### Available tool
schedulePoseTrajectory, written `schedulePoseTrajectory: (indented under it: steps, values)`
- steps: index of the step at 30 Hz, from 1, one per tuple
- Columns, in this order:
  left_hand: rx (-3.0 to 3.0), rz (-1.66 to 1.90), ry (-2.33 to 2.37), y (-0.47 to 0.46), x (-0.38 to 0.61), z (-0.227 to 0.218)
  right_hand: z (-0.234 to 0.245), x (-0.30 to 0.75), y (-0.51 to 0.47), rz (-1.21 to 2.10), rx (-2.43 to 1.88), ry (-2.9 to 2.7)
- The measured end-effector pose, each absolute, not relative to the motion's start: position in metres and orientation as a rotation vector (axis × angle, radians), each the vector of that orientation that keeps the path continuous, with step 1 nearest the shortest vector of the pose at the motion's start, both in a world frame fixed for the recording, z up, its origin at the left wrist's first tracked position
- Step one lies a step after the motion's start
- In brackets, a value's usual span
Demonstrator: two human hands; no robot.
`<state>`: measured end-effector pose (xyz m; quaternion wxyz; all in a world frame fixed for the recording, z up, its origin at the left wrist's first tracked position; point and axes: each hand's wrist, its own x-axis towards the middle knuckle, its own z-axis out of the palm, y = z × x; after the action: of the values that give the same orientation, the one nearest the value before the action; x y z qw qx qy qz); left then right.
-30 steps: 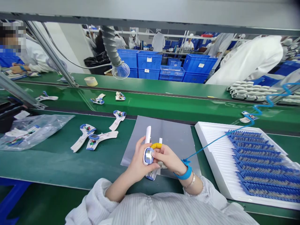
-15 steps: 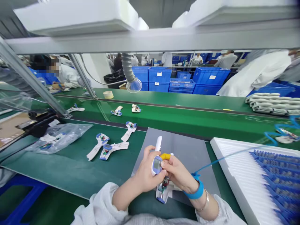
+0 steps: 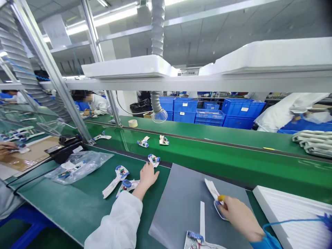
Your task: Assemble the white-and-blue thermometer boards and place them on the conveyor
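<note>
My left hand [image 3: 148, 175] reaches over the handle of an opened white-and-blue device housing [image 3: 155, 159] with wires and a circuit board inside. Its thumb is spread from the fingers, and the fingertips are partly hidden. Two similar housings lie beside it, one open [image 3: 121, 173] and one with a small display [image 3: 126, 184]. In my right hand [image 3: 237, 212], with a yellow cover on a finger, is a white handheld device [image 3: 212, 189] with a blue-edged head, low over the grey mat [image 3: 178, 197]. Another opened housing [image 3: 195, 238] lies at the mat's near edge, beside a white strip [image 3: 202, 218].
A clear plastic bag [image 3: 85, 166] with parts lies left. On the green belt [image 3: 197, 152] sit several housings. A white foam tray [image 3: 293, 207] stands right. A blue coiled cord [image 3: 293, 221] runs from my right wrist. An extraction hose [image 3: 156, 103] hangs ahead.
My hands have parted. The left one has moved left and away to the open housing; the right one has carried the handheld device to the right. The view has tilted up.
</note>
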<state>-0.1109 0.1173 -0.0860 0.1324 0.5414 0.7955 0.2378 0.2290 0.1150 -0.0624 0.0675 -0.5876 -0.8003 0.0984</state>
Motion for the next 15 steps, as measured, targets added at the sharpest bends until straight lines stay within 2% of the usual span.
schedulePoseTrajectory:
  steps: [2, 3, 10, 13, 15]
  values:
    - [1.480, 0.668, 2.340, 0.128, -0.124, -0.092, -0.070, 0.241, 0.120, 0.244, -1.767, -2.320]
    - [1.464, 0.674, 2.329, 0.131, -0.126, -0.094, -0.072, 0.242, 0.120, 0.322, -1.709, -2.251]
    - [1.749, 0.914, 2.031, 0.111, -0.067, -0.077, -0.051, 0.183, 0.103, 1.638, -1.115, -1.384]
    - [1.857, 0.910, 1.862, 0.081, -0.040, -0.068, -0.042, 0.157, 0.098, 1.930, -0.823, -1.134]
    - [1.917, 0.886, 1.739, 0.062, -0.036, -0.064, -0.039, 0.150, 0.095, 1.933, -0.780, -1.121]
